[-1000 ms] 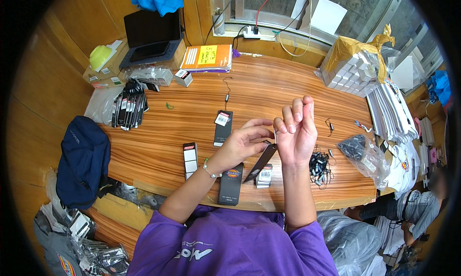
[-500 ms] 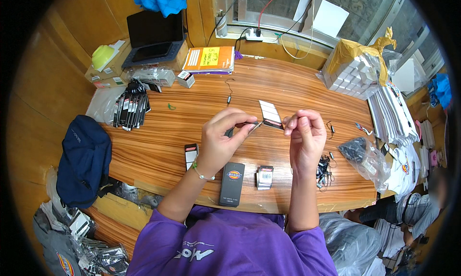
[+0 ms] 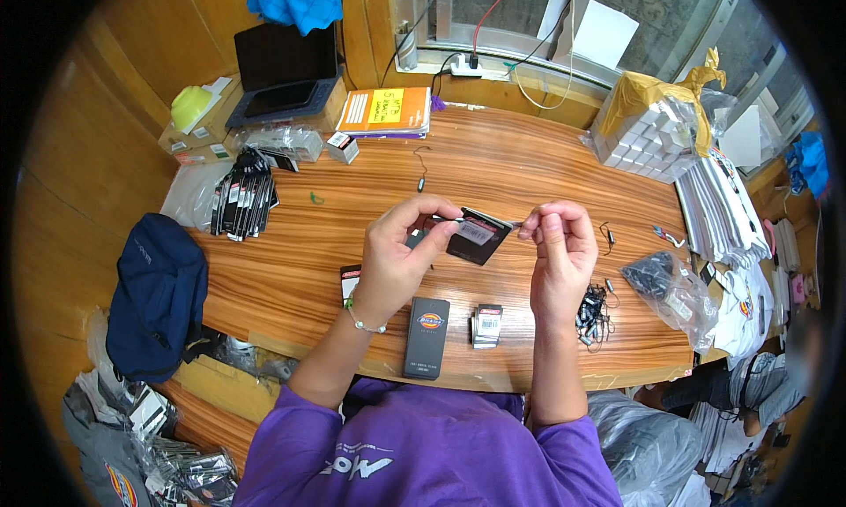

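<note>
Head view. Located the black tag (image 3: 480, 236) in the air above the wood-grain table (image 3: 352, 198), tilted, between both hands, with a pale sticker on the exposed face. Pinched it near the upper left corner between thumb and forefinger of the left hand (image 3: 398, 249). Held thumb and fingertips of the right hand (image 3: 557, 242) narrow, just beside the tag's right corner, apparently on a thin cord (image 3: 517, 225); too fine to confirm.

Handling, as judged: rated the tag light, thin and fairly stiff, like coated card; likely to slide on its smooth face and to crease at a corner under hard pressure. Rated edges and corners the best grip points, with a light pinch clear of the sticker. Rated the cord soft, nearly weightless and prone to tangle; best taken close to its end.

On the table, found a larger dark tag (image 3: 427, 338), a small stack of stickered tags (image 3: 486, 325) and, to the right, a tangled pile of dark cords (image 3: 592, 315).

Containers: at far right, observed a clear bag (image 3: 692, 317) containing a dark bundle (image 3: 648, 273); behind it, a brown-taped package (image 3: 626, 97) filled with small white boxes (image 3: 652, 141). At far left, noted a cardboard box (image 3: 211, 137) under a green bowl (image 3: 188, 108); could not tell the box's contents.
</note>
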{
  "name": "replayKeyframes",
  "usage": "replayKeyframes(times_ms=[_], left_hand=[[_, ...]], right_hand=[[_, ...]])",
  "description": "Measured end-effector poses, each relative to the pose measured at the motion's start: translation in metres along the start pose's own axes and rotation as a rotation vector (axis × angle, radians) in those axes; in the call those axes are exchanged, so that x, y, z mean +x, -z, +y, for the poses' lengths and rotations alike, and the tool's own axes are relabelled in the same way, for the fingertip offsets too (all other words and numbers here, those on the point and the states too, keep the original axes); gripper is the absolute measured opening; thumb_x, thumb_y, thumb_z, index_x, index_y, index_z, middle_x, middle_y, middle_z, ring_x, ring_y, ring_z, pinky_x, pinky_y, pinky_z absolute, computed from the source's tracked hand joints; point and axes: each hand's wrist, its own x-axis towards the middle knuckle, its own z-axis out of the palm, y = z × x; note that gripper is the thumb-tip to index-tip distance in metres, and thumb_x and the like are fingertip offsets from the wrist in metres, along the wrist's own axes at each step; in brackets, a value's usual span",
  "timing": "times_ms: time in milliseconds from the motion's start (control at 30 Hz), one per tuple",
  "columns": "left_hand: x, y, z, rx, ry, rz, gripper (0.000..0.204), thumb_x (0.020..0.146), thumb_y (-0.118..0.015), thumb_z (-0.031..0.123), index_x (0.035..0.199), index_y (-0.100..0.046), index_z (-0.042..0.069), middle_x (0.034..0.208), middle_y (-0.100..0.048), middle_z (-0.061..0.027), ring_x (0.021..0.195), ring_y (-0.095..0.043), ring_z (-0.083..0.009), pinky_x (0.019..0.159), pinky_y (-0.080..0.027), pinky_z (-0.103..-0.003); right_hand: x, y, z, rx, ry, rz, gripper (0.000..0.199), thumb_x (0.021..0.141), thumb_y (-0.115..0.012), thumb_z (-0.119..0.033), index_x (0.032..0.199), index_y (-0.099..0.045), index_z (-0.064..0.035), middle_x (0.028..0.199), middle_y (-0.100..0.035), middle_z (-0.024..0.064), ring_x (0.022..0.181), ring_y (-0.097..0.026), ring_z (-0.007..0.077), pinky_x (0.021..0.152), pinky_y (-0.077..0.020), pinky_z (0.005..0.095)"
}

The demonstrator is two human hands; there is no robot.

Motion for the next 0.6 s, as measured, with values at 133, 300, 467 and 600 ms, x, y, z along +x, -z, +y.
replayKeyframes(times_ms=[133, 300, 467, 600], left_hand=[[0.002, -0.001, 0.004, -0.239, 0.188, 0.009, 0.013, 0.082, -0.059, -0.004, 0.095, -0.056, -0.002, 0.092, -0.06, -0.0077, 0.082, -0.059, -0.0123, 0.076, -0.049, -0.023], [0.003, -0.002, 0.004, -0.309, 0.172, 0.005, 0.016, 0.082, -0.061, -0.003, 0.097, -0.058, -0.003, 0.089, -0.061, -0.0073, 0.078, -0.06, -0.011, 0.073, -0.05, -0.022], [0.002, 0.0, 0.001, -0.315, 0.172, -0.011, 0.016, 0.08, -0.064, 0.001, 0.095, -0.06, -0.003, 0.086, -0.063, -0.0072, 0.075, -0.06, -0.0103, 0.07, -0.051, -0.022], [0.002, 0.002, -0.003, -0.33, 0.161, -0.009, 0.012, 0.08, -0.065, 0.003, 0.09, -0.061, -0.003, 0.081, -0.063, -0.0072, 0.07, -0.06, -0.0097, 0.065, -0.05, -0.021]], right_hand=[[0.001, 0.0, -0.005, 0.088, 0.005, -0.117, 0.006, 0.09, -0.052, -0.004, 0.093, -0.055, 0.0005, 0.073, -0.058, 0.0089, 0.067, -0.055, 0.0134, 0.064, -0.0459, 0.0245], [0.002, -0.002, -0.01, 0.07, -0.109, -0.19, 0.006, 0.089, -0.053, -0.003, 0.093, -0.055, 0.0011, 0.076, -0.061, 0.0097, 0.068, -0.057, 0.0134, 0.065, -0.0469, 0.0248], [0.002, -0.003, -0.001, -0.01, -0.268, -0.298, 0.008, 0.087, -0.055, -0.002, 0.095, -0.053, 0.0011, 0.078, -0.061, 0.0088, 0.069, -0.058, 0.0124, 0.066, -0.048, 0.024], [-0.004, -0.005, -0.001, -0.039, -0.298, -0.344, 0.008, 0.087, -0.054, 0.0, 0.094, -0.051, 0.0002, 0.08, -0.061, 0.0074, 0.074, -0.06, 0.0114, 0.068, -0.049, 0.0241]])
